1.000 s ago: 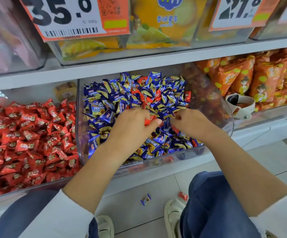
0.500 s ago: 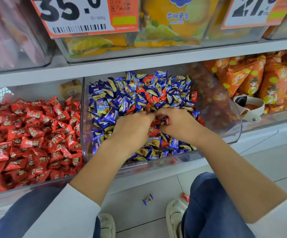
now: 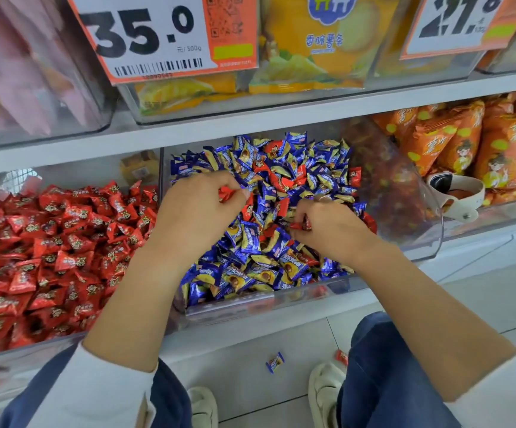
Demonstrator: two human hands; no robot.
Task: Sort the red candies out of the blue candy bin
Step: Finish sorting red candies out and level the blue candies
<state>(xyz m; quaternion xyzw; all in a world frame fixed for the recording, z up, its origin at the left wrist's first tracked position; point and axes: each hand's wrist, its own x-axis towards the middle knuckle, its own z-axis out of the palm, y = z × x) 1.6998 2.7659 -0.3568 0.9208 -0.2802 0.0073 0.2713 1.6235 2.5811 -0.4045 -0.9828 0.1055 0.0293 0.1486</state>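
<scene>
Overhead, a white shop shelf [image 3: 250,125] carries clear plastic tubs of yellow snack bags [image 3: 312,41] fronted by orange-and-white price cards [image 3: 158,35]. Below it, a wide clear bin heaped with red-wrapped candies [image 3: 50,257] sits at the left, touching the clear plastic bin of blue-and-gold wrapped candies [image 3: 281,301] in the middle; orange snack packets [image 3: 466,143] fill the compartment at the right, with a white scoop [image 3: 460,196] lying in front of them. Red candies [image 3: 281,177] lie scattered among the blue ones, mostly toward the back of the middle bin. Both forearms reach in over its front wall and cover much of the pile. The left hand [image 3: 195,217] has curled fingers and pinches a red candy [image 3: 226,193] at its fingertips. The right hand [image 3: 327,227] is likewise curled, gripping a red candy [image 3: 300,225] near the thumb. On the pale floor tiles [image 3: 250,381], between white shoes [image 3: 324,387], lie one blue candy [image 3: 275,362] and one red one [image 3: 341,357].
</scene>
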